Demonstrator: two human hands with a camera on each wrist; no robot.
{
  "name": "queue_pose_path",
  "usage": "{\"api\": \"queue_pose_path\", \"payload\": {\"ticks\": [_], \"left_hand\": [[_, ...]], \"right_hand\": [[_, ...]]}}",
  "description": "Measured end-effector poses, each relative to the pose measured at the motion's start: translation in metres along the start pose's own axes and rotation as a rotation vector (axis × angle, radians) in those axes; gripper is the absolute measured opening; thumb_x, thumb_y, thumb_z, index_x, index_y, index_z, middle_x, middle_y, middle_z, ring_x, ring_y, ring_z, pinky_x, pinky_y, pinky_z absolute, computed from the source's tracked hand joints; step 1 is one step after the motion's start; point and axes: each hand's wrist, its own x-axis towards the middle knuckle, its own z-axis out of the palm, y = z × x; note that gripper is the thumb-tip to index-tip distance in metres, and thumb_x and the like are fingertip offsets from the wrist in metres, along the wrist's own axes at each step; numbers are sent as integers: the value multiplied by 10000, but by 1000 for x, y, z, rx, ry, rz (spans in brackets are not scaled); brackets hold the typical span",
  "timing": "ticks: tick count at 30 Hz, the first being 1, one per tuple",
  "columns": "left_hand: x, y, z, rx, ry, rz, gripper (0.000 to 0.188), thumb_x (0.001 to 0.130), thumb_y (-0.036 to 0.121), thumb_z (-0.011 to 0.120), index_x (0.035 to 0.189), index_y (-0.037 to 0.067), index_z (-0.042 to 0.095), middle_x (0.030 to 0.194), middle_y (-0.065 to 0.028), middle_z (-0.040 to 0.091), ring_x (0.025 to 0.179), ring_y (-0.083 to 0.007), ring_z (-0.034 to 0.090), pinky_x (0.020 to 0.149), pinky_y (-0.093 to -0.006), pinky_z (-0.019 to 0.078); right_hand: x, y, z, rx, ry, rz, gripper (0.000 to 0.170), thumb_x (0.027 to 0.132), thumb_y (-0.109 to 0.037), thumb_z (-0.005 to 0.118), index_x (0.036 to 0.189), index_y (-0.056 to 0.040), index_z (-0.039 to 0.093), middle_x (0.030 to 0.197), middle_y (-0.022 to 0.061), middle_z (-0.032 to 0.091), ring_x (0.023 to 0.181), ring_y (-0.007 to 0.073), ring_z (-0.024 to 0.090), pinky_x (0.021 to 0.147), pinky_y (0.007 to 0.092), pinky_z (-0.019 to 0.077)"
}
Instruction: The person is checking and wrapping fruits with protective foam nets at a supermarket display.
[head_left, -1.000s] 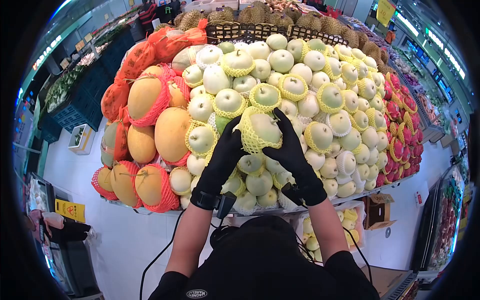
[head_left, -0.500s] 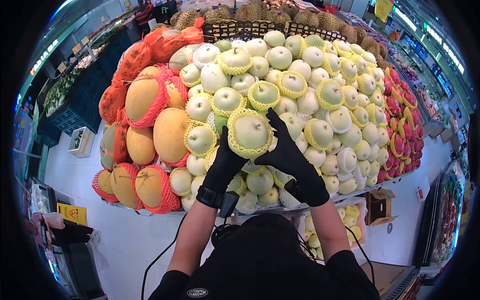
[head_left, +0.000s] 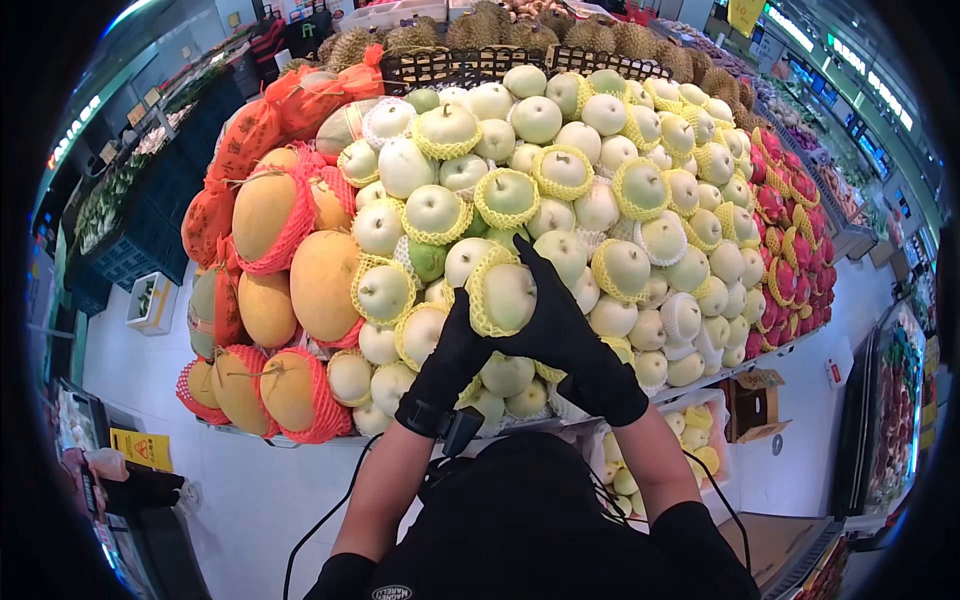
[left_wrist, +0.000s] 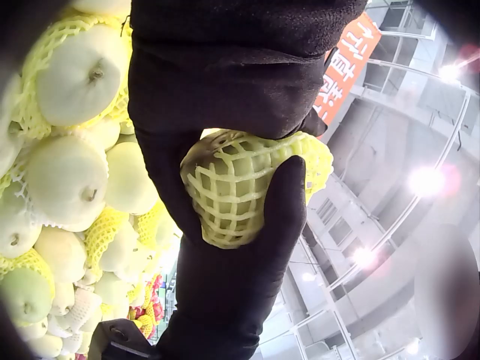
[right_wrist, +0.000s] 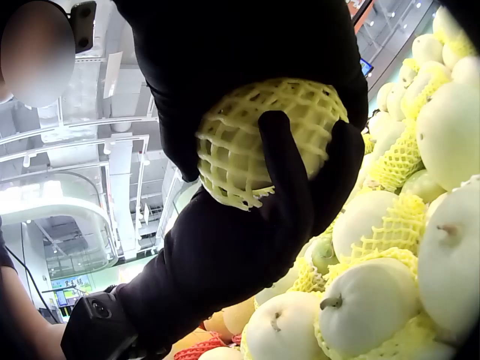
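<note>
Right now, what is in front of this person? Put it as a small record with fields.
held: one pale green fruit partly wrapped in a yellow foam net
grip: both hands, black-gloved; left hand and right hand around the same fruit
middle: heap of pale round fruit, some in nets
left side: large orange melons, several in red nets
right side: red dragon fruit
back: spiky durians beyond black lattice baskets
</note>
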Motion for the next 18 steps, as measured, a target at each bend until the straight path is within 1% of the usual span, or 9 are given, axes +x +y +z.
{"api": "queue_pose_path", "payload": {"ticks": [2,4,6,7,9,10,13,16,18], "left_hand": [[-17,11,39,-62,14,-17,485,990,271,385,1420,49,348,1376,-124,463,1241,-239,493,1013,-381,461],[-21,9,56,64,-4,12,714,1001,593,193,1472,67,299,1457,-156,399,1300,-290,454,1079,-438,406],[-24,5,56,50,-48,40,650,1017,534,270,1464,63,305,1443,-148,413,1289,-278,465,1064,-423,424],[-25,5,58,43,-70,54,621,1025,504,308,1459,61,308,1436,-144,420,1284,-272,471,1057,-416,433],[-29,6,72,288,-65,182,467,986,233,475,1400,45,368,1352,-117,477,1216,-216,511,996,-365,472],[-30,6,79,412,-60,246,438,967,98,558,1370,37,399,1310,-104,505,1182,-189,532,965,-339,492],[-28,-2,75,562,-43,371,459,945,89,587,1363,34,408,1301,-102,513,1178,-180,527,958,-328,491],[-29,-4,56,723,-89,359,533,992,114,529,1455,55,273,1377,-98,454,1235,-192,495,983,-341,478],[-35,1,58,583,-38,234,532,1001,226,516,1452,59,290,1367,-104,465,1215,-215,515,979,-368,487]], "right_hand": [[-6,4,-1,39,6,-11,1278,568,-315,930,1518,-24,126,1493,184,315,1361,274,362,1108,405,338],[-8,12,-6,62,1,-45,1260,585,-318,920,1516,-22,125,1489,193,316,1367,286,354,1110,410,333],[-10,20,-10,69,-19,-101,1249,604,-344,907,1513,-11,118,1478,216,320,1376,310,340,1114,421,324],[-12,19,-10,71,-9,-73,1238,604,-336,906,1510,-10,128,1475,213,327,1372,308,347,1112,420,327],[-14,12,-10,75,8,-14,1216,604,-319,904,1505,-9,150,1467,208,340,1363,304,360,1108,418,334],[-15,10,-11,71,15,1,1212,603,-313,903,1505,-10,152,1464,206,344,1358,301,365,1105,416,337],[-17,8,-10,50,22,7,1199,602,-295,899,1504,-13,161,1455,199,355,1344,293,380,1097,413,348],[-17,8,-8,31,31,-5,1187,600,-277,895,1503,-16,170,1446,193,367,1330,285,395,1088,409,358],[-15,8,-6,22,39,-16,1179,600,-265,893,1503,-18,175,1440,189,375,1321,279,405,1082,407,365]]}}
